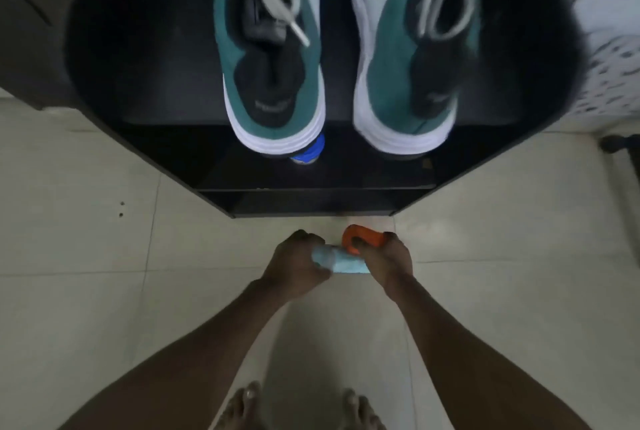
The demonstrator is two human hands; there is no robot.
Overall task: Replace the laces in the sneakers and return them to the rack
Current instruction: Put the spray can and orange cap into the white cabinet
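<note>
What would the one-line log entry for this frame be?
sneakers: side by side on rack, laced | left hand: grips blue cloth | right hand: grips orange object

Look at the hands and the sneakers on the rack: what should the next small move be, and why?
Probably set the items down. The left hand grips a light blue bundle and the right hand an orange object, so neither is free, while both sneakers sit on the black rack.
</note>
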